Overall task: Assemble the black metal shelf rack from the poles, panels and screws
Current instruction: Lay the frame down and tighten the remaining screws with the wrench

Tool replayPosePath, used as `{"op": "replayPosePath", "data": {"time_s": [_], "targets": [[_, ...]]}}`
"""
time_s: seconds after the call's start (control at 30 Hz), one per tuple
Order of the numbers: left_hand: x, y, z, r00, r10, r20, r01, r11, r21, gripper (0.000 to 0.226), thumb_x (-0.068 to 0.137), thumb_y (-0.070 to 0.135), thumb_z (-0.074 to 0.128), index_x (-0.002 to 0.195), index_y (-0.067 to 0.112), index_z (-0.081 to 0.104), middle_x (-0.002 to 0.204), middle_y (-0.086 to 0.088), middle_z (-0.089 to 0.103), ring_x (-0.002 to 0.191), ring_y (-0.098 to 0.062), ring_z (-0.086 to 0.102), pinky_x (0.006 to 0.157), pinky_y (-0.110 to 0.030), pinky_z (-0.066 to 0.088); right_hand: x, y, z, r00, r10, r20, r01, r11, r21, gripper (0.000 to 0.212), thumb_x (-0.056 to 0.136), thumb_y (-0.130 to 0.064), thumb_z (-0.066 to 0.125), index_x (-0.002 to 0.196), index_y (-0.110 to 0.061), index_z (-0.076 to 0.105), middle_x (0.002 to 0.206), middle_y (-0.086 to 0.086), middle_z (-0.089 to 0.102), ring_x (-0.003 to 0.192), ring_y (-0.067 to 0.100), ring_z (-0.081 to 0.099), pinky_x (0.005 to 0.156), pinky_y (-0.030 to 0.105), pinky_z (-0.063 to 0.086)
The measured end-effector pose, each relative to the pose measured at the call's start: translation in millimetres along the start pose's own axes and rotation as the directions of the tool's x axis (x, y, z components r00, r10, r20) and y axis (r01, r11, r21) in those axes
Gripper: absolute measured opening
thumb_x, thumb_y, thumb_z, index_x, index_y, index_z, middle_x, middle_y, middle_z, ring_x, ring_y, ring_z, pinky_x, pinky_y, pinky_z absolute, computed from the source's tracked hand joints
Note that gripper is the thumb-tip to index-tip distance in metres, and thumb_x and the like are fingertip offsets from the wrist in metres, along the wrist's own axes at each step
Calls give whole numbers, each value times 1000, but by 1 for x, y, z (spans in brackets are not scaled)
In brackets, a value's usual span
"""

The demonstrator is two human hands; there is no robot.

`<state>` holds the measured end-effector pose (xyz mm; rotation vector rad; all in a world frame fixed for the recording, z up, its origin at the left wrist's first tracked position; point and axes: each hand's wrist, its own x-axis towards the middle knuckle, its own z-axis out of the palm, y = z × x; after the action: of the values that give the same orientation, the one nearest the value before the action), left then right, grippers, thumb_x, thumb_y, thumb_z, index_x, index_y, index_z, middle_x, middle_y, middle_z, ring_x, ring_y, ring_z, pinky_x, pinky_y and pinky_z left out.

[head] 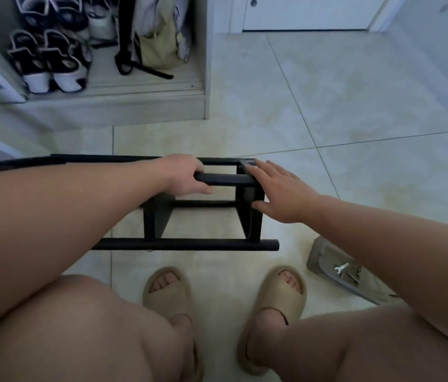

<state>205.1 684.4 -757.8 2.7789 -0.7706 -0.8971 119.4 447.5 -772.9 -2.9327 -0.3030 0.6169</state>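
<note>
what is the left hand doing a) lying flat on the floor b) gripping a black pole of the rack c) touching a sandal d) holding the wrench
B: the left hand is curled round a black pole of the rack, while the wrench lies untouched off to the right.

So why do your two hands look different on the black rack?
The left hand curls round the upper pole in a grip; the right hand lies flat with straight fingers. The left holds a pole; the right rests on the end panel. Both touch the rack.
</note>
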Motion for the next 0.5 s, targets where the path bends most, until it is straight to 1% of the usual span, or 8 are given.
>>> {"op": "replayPosePath", "data": {"time_s": [0.07, 0.13, 0.2, 0.3, 0.4, 0.5], "targets": [[-10, 4, 0, 996, 32, -82, -34, 999, -32, 30, 92, 53, 62, 99, 25, 56, 89, 4, 55, 83, -18, 52, 63, -32, 36, -12, -4, -3, 1000, 11, -16, -11, 1000, 6, 83, 98, -45, 56, 162, -24, 8, 171, 0, 2, 157, 22, 0, 125, 39, 8], [-17, 8, 4, 988, 68, -136, -72, 997, -27, 23, 95, 50, 59, 102, 29, 52, 93, 5, 54, 85, -18, 52, 67, -33, 37, -21, -7, -4, 999, 28, -34, -27, 999, 31, 82, 98, -46, 55, 162, -25, 7, 171, -1, 2, 157, 22, -1, 126, 40, 8], [-21, 11, 9, 987, 79, -141, -80, 997, 4, 19, 98, 48, 54, 100, 30, 50, 93, 4, 55, 87, -20, 53, 71, -36, 42, -25, -9, -1, 998, 44, -55, -42, 998, 44, 80, 100, -46, 52, 162, -25, 7, 171, -1, 2, 157, 22, -2, 126, 41, 7], [-18, 11, 17, 990, 38, -135, -40, 999, -10, 21, 99, 46, 52, 99, 25, 52, 94, 2, 55, 93, -25, 54, 81, -40, 46, -25, -13, 5, 997, 55, -63, -53, 998, 24, 75, 103, -45, 46, 162, -24, 5, 171, -1, 0, 157, 23, -3, 126, 44, 7], [-7, 9, 22, 989, 9, -147, -13, 1000, -26, 22, 101, 45, 49, 100, 24, 52, 93, 4, 53, 95, -25, 52, 80, -38, 39, -16, -14, 13, 993, 88, -75, -88, 996, 6, 74, 105, -45, 42, 162, -23, 1, 171, 0, -3, 157, 24, -5, 126, 47, 6], [9, 4, 22, 981, -25, -190, 20, 999, -29, 18, 102, 48, 44, 102, 30, 46, 97, 5, 49, 94, -22, 46, 83, -39, 32, -1, -9, 16, 986, 104, -129, -104, 995, 6, 76, 104, -48, 42, 162, -23, 0, 170, 1, -4, 156, 27, -6, 126, 48, 5]]}}
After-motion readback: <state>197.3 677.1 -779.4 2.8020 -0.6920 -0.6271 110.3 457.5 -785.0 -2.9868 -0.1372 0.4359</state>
